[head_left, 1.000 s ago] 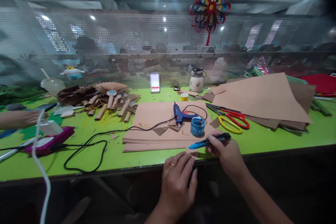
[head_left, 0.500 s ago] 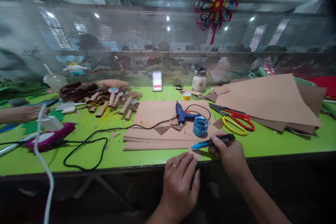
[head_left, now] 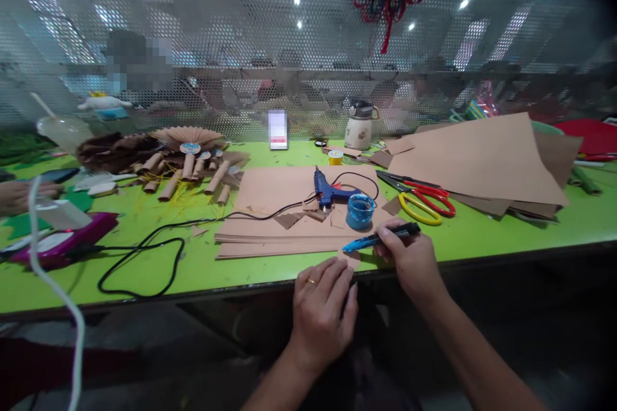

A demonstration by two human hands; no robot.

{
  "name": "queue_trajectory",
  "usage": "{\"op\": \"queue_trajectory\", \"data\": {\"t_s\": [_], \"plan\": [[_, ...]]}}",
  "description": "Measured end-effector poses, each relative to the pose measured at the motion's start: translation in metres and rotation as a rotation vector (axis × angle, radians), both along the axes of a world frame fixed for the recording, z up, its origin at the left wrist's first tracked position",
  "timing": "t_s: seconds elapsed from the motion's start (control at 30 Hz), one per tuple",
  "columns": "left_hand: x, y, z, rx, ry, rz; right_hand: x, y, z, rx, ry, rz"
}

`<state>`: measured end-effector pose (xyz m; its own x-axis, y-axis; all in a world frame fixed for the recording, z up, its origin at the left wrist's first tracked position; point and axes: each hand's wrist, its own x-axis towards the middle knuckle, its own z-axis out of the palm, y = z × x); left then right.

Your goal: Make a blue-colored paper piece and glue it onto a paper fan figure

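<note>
Lower centre of the frame: a small brown paper scrap (head_left: 351, 261) lies at the near edge of the green table (head_left: 216, 270). The flat, loosely spread fingers of your left hand (head_left: 322, 311) touch its near side. Your right hand (head_left: 409, 263) pinches a blue-and-black pen-shaped tool (head_left: 380, 239) — long axis left to right, blue tip pointing left, just above and right of the scrap. Just beyond, on the stack of brown sheets (head_left: 270, 205), sit a blue pot (head_left: 360, 212) and a blue glue gun (head_left: 328, 192) — red-and-yellow scissors (head_left: 424, 202) to their right.
</note>
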<state>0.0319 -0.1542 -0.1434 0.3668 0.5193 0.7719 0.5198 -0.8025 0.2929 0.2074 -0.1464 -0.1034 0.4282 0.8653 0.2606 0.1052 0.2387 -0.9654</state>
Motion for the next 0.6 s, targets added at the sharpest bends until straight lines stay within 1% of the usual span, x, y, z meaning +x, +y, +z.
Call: {"op": "queue_trajectory", "data": {"t_s": [0.23,0.47,0.6], "plan": [[0.002,0.001,0.0003,0.03,-0.011,0.002,0.0022,-0.0021,-0.0002,-0.022,0.014,0.033],[0.0035,0.0028,-0.0022,0.069,-0.041,-0.001,0.0057,-0.0037,0.0027,-0.046,-0.085,0.121],[0.0028,0.0029,-0.0027,0.072,-0.035,-0.001,0.0052,-0.0028,0.0028,-0.066,-0.095,0.128]]}}
